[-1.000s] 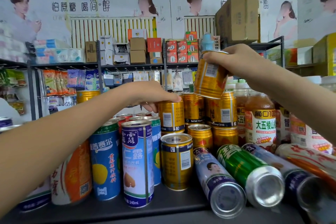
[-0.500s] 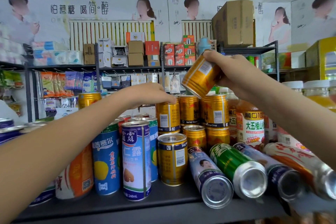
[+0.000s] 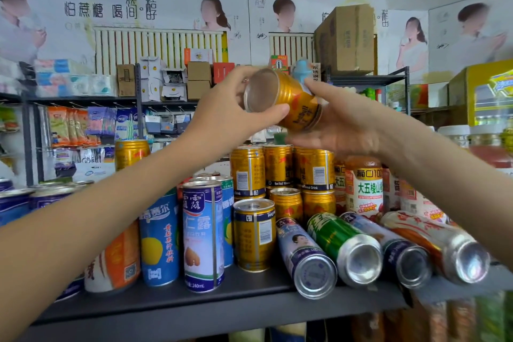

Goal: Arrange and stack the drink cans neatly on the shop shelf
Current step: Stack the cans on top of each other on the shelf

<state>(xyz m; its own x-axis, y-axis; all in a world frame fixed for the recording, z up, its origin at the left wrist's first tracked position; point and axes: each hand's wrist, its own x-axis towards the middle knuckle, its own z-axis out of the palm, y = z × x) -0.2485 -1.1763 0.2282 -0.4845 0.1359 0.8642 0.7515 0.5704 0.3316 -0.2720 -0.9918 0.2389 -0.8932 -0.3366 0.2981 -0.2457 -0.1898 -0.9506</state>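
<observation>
head view: a gold can (image 3: 283, 100), tipped on its side with its silver end toward the camera, is held in the air above the two-tier stack of gold cans (image 3: 277, 169) at the back of the shelf (image 3: 222, 302). the left hand (image 3: 224, 114) grips the can's near end, thumb beneath and fingers curled over it. the right hand (image 3: 347, 125) cups the far end, thumb on top. the lying cans (image 3: 347, 247) rest at the front right.

I've got posters (image 3: 111, 11) across the back wall, with a white radiator (image 3: 158, 47) below them. Small cartons (image 3: 198, 79) and tissue packs (image 3: 69, 78) line the far rack (image 3: 83, 100), snack packets (image 3: 72, 126) hanging beneath. Big cardboard box (image 3: 347, 39) up right, yellow cabinet (image 3: 483, 91) at the edge, a red-labelled juice bottle (image 3: 365, 189) lower down.
</observation>
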